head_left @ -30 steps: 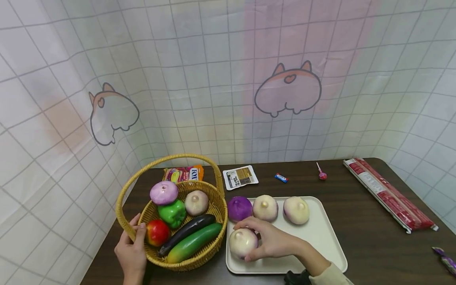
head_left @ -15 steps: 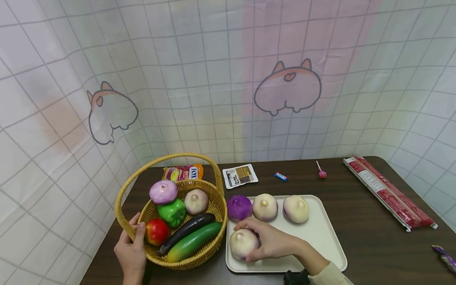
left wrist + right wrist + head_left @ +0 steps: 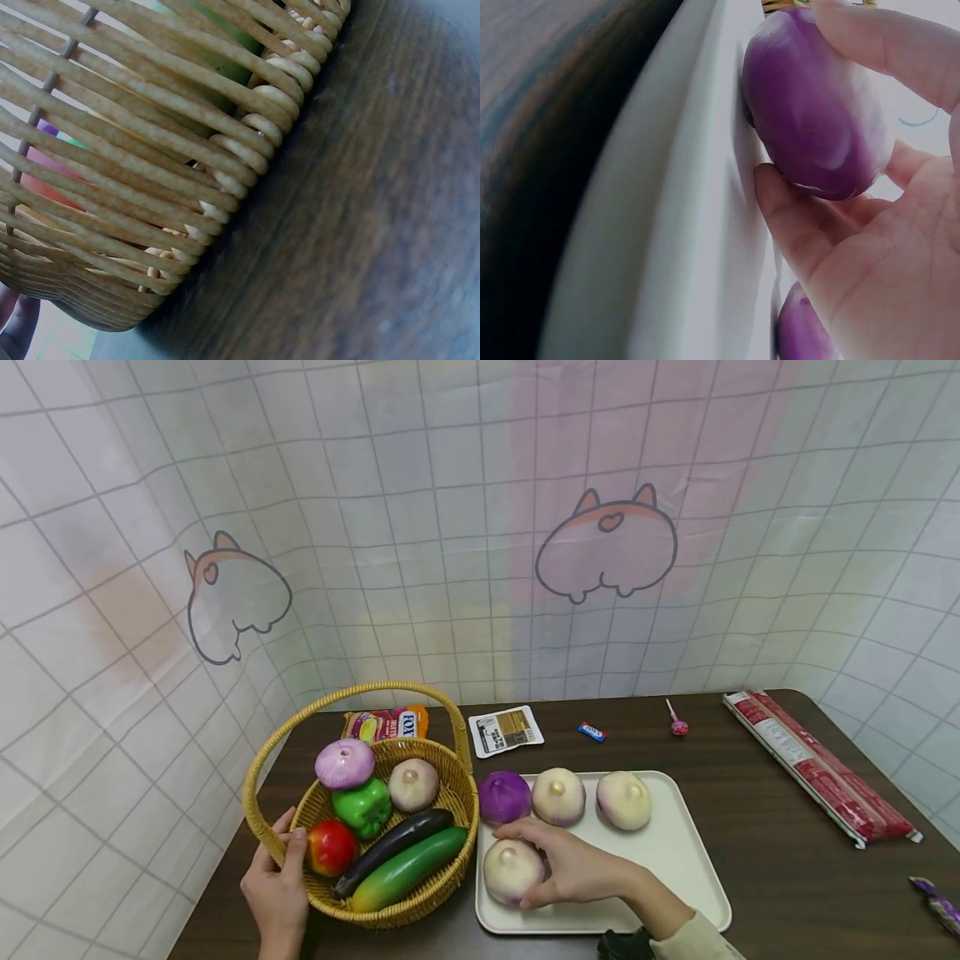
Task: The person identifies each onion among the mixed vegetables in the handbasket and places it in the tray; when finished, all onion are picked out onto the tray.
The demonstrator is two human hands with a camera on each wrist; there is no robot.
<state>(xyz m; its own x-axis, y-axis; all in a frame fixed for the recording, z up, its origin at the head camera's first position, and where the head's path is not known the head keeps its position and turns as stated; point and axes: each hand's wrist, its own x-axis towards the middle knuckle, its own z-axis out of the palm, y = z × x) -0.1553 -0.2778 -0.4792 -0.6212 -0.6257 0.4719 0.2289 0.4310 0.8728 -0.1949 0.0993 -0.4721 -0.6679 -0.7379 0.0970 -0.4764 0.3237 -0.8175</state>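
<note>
My left hand (image 3: 276, 881) grips the left side of a yellow wicker basket (image 3: 471, 852), thumb over the rim near the handle's foot. The basket's woven wall (image 3: 150, 142) fills much of the left wrist view. My right hand (image 3: 581, 864) curls round a white-and-purple onion (image 3: 513, 870) at the front left of a white tray (image 3: 675, 877). Seen from the right wrist, the onion's purple side (image 3: 810, 105) sits close to the tray surface, between thumb and fingers. Behind it on the tray are a purple onion (image 3: 504, 797) and two pale onions (image 3: 558, 797).
In the basket lie a light purple onion (image 3: 345, 765), green pepper (image 3: 363, 808), pale bulb (image 3: 413, 786), red fruit (image 3: 332, 848), eggplant (image 3: 393, 852) and green cucumber-like vegetable (image 3: 408, 870). Farther back are snack packets (image 3: 506, 732), a lollipop (image 3: 678, 726) and a long red package (image 3: 821, 768).
</note>
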